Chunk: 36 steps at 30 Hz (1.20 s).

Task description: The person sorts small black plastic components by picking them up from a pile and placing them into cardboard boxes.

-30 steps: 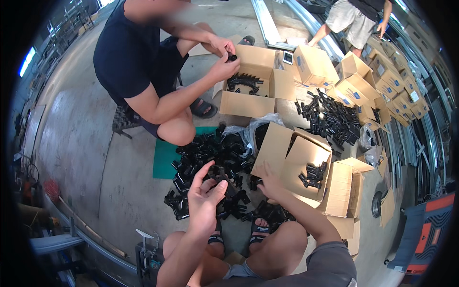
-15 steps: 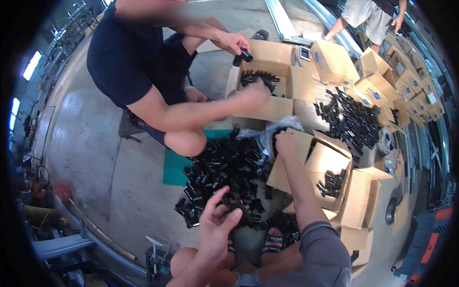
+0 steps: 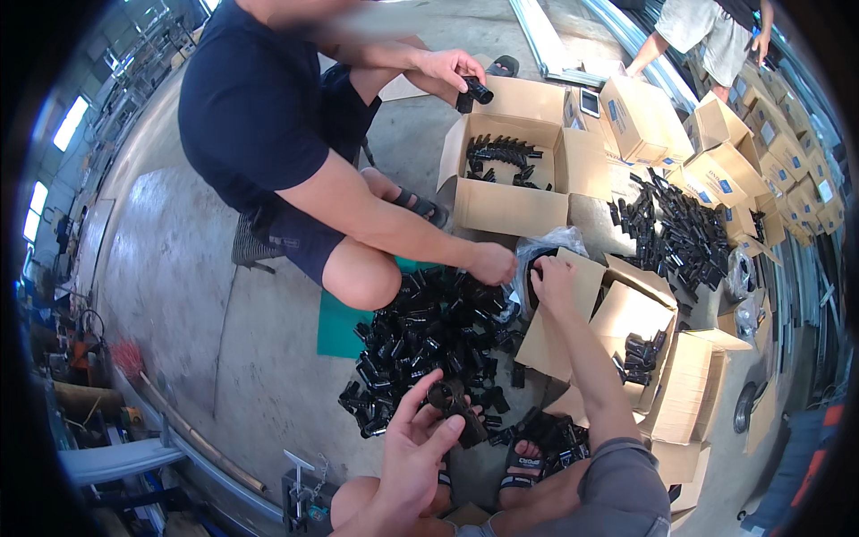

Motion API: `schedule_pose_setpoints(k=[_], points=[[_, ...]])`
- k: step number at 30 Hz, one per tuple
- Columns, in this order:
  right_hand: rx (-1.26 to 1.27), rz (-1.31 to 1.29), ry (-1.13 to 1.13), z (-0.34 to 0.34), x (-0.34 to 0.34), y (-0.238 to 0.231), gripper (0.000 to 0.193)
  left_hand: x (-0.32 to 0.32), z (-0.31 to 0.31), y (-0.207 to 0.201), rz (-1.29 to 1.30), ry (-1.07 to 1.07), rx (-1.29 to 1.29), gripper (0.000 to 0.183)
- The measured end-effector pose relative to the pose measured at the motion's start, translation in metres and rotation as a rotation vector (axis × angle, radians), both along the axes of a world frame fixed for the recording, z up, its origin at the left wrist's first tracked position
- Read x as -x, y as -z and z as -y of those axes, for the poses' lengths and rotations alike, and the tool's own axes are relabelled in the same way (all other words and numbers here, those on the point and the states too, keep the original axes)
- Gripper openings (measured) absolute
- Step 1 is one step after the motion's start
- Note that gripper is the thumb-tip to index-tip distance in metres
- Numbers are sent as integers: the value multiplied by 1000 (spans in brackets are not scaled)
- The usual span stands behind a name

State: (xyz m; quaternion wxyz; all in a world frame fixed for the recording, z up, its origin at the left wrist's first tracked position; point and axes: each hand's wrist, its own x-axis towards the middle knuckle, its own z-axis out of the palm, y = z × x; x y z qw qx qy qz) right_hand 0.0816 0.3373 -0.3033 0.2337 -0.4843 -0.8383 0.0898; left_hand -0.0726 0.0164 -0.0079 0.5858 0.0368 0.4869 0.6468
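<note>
My left hand [image 3: 419, 447] grips a black tube-shaped fitting [image 3: 455, 407], its round opening facing up between thumb and fingers. Below and beyond it spreads a heap of glossy black fittings [image 3: 429, 331]. My right hand [image 3: 555, 279] is at a clear plastic bag [image 3: 557, 240], beside the flap of an open cardboard box [image 3: 573, 313]. Its fingers curl down over the bag's dark opening; what they hold, if anything, is hidden. Across from me a seated co-worker holds a black fitting [image 3: 474, 93] in one hand, while the other hand [image 3: 494, 264] hovers at the heap's far edge near the bag.
An open carton [image 3: 514, 208] with rows of fittings stands ahead. More black fittings [image 3: 671, 228] lie on the floor to the right, near stacked cartons [image 3: 787, 152]. Another person [image 3: 707, 40] stands at the far right. A green mat [image 3: 338, 327] shows under the heap.
The co-worker's lower hand has moved from over the open carton down toward the bag and heap. My hands keep nearly the same places, and the view has shifted slightly.
</note>
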Motion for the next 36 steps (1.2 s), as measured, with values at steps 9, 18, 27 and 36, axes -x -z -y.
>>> schedule_pose_setpoints(k=[9, 18, 27, 36], points=[[72, -567, -342, 187, -8, -291, 18, -6, 8, 0, -37, 23, -362, 67], [-37, -502, -334, 264, -26, -352, 16, -31, 20, -18, -280, 91, -619, 62], [756, -899, -110, 284, -45, -327, 12, -30, 35, -26, -809, 185, -629, 55], [662, -773, -161, 278, -54, -316, 12, -26, 39, -33, -971, 251, -575, 52]])
